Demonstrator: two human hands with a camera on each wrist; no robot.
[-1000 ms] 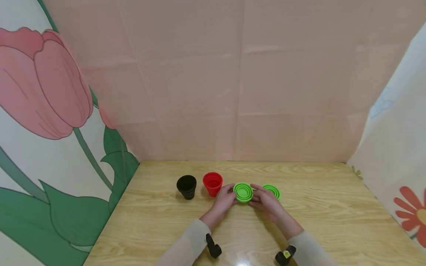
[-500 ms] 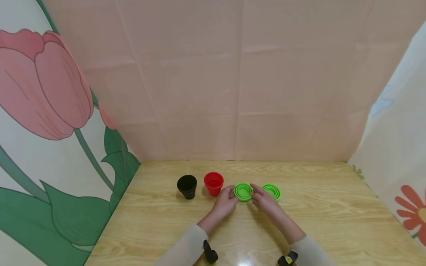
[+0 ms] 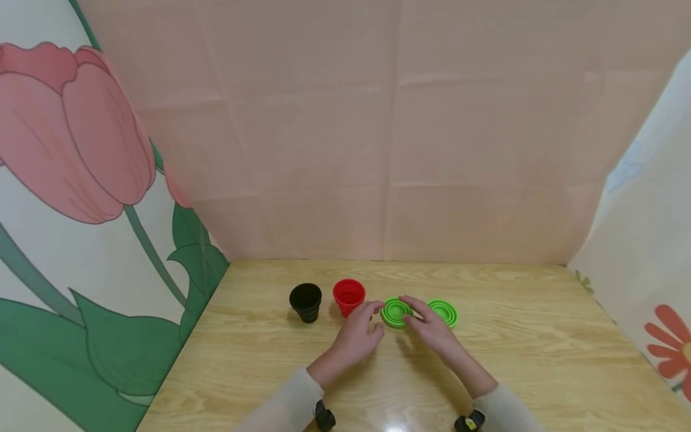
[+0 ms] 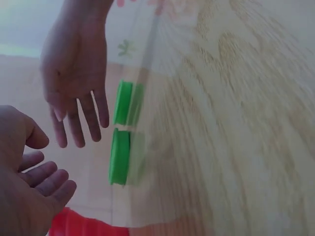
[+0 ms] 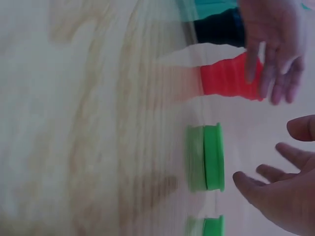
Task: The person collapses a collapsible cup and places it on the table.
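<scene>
Two flat green collapsible cups, folded down into ringed discs, lie side by side on the table. My left hand (image 3: 356,336) hovers beside the left green cup (image 3: 396,313), fingers spread and holding nothing. On the other side my right hand (image 3: 432,329) hangs with loose fingers, partly covering that cup's right edge. The wrist views show both hands apart from the cup. Behind the right hand lies the right green cup (image 3: 445,314). A red collapsible cup (image 3: 348,295), standing expanded, is just beyond the left hand, which hides part of its base.
Further left stands an expanded black cup (image 3: 306,303). The wooden table (image 3: 540,336) ends at a pink cloth backdrop (image 3: 324,150). Flower-printed sheets (image 3: 81,150) hang at both sides.
Both hands gripped the left green cup a second ago and have let go. That cup now lies flat on the table. My left hand has drawn back and opened.
</scene>
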